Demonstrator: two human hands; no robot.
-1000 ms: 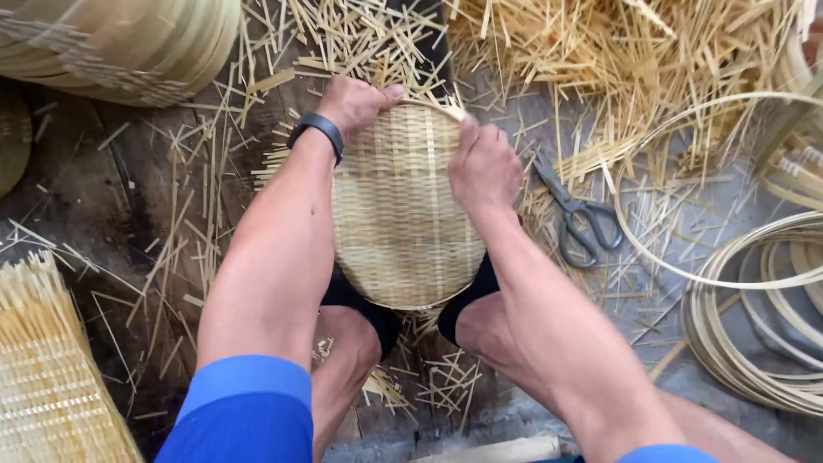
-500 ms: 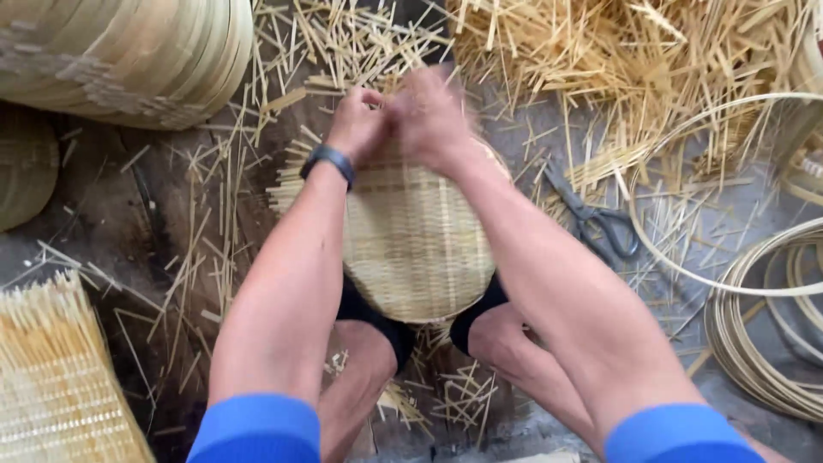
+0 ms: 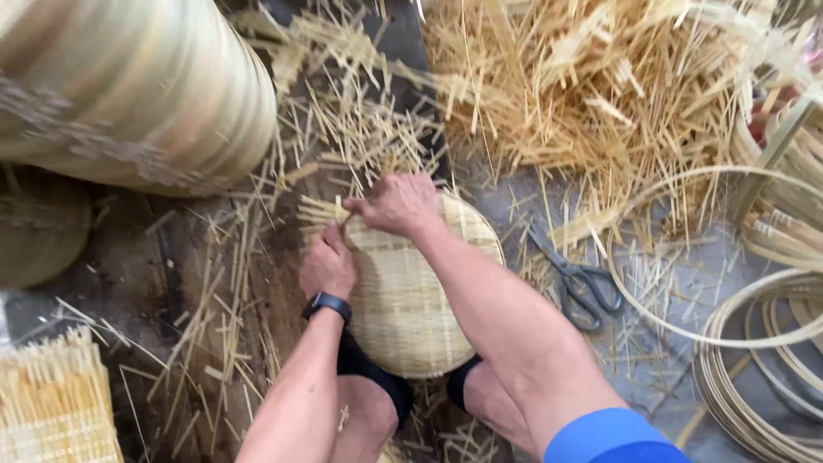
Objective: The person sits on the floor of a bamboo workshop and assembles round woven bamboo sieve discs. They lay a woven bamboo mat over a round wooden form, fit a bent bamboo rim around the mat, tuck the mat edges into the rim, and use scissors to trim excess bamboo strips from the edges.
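A round woven bamboo tray [image 3: 411, 309] lies between my knees, over my dark shoes. My left hand [image 3: 328, 266], with a black watch on the wrist, grips the tray's left rim. My right hand [image 3: 396, 204] reaches across and pinches the far-left rim, where loose strip ends stick out. Both forearms run down to blue sleeves at the bottom edge.
Grey scissors [image 3: 583, 287] lie on the floor right of the tray. A heap of bamboo offcuts [image 3: 591, 86] fills the top. Stacked woven trays [image 3: 129, 94] stand at upper left, coiled bamboo hoops [image 3: 771, 343] at right, a woven mat [image 3: 56, 403] at lower left.
My right hand crossed from the tray's right rim to its far-left rim. My left hand slid down from the top edge to the left side.
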